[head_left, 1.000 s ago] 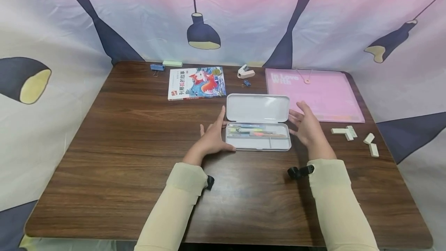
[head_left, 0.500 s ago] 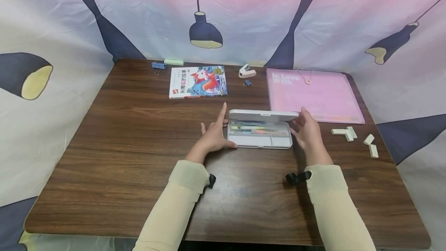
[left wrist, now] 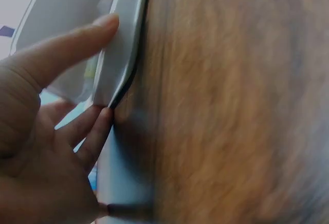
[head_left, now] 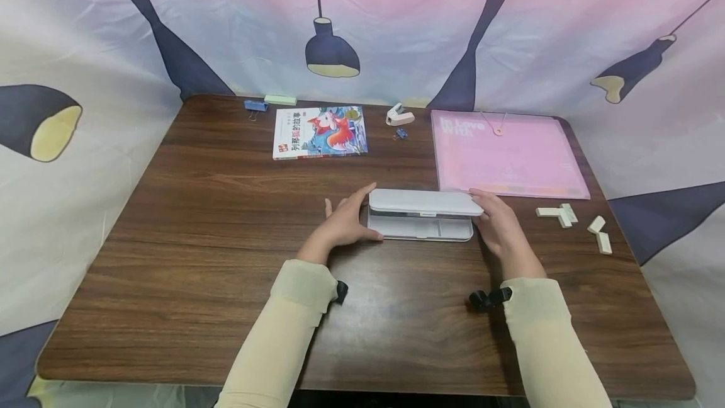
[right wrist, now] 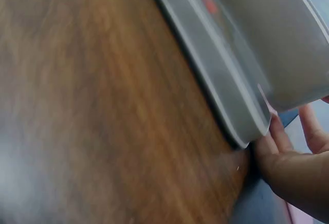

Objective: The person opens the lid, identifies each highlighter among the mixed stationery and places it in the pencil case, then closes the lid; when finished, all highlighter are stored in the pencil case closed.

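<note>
A white pencil case [head_left: 421, 228] lies on the brown table, its hinged lid [head_left: 425, 200] tilted forward over the base and partly lowered. A gap along the front shows the base's divided tray. The left hand [head_left: 345, 225] holds the case's left end. Its thumb [left wrist: 105, 26] presses the front wall, and its other fingers touch the end near the corner. At the opposite end, the right hand [head_left: 498, 225] grips the lid's edge, with some fingers [right wrist: 280, 134] against the base's end. Pens inside are mostly hidden by the lid.
Behind the case are a picture book [head_left: 320, 133], a white stapler-like item [head_left: 399, 116], a small blue clip [head_left: 401, 133], a larger blue binder clip [head_left: 256, 106] and a pale green bar [head_left: 280, 100]. A pink folder [head_left: 510, 156] and several white blocks [head_left: 557, 213] lie right.
The lid has swung from upright down toward the front, covering the pens. The right hand has moved with the lid's edge, while the left hand has stayed at the case's left end.
</note>
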`<action>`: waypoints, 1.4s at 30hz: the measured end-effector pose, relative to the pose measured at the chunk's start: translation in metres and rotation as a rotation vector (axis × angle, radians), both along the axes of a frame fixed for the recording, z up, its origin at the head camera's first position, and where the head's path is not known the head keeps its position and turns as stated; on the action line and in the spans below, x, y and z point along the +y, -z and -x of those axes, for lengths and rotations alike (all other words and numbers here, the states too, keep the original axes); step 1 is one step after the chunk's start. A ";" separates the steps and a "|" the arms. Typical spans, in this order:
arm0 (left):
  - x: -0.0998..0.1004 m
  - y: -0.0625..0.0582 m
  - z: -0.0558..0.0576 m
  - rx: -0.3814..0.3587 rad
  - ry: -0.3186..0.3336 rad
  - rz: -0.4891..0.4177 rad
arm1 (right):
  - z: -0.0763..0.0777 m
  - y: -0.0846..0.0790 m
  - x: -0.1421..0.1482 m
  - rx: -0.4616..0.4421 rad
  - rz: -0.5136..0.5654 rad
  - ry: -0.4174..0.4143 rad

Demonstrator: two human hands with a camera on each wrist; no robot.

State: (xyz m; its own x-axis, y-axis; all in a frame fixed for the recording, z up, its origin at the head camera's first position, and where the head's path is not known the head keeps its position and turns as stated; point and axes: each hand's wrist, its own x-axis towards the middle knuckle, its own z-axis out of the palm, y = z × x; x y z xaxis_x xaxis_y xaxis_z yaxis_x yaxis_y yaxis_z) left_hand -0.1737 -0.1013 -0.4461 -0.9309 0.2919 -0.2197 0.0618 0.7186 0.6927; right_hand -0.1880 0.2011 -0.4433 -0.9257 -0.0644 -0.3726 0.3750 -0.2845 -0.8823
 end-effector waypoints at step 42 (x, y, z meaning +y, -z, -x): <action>0.008 -0.010 0.015 -0.068 -0.016 0.166 | -0.004 0.004 0.020 0.310 -1.176 -0.455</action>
State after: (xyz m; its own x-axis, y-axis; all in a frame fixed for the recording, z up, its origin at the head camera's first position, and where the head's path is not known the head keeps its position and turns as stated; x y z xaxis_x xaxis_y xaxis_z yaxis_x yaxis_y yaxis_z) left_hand -0.1887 -0.0930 -0.4365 -0.9165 0.2313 -0.3264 0.0060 0.8238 0.5669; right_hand -0.1837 0.2207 -0.4472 -0.9647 -0.1765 -0.1955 -0.0311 0.8132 -0.5811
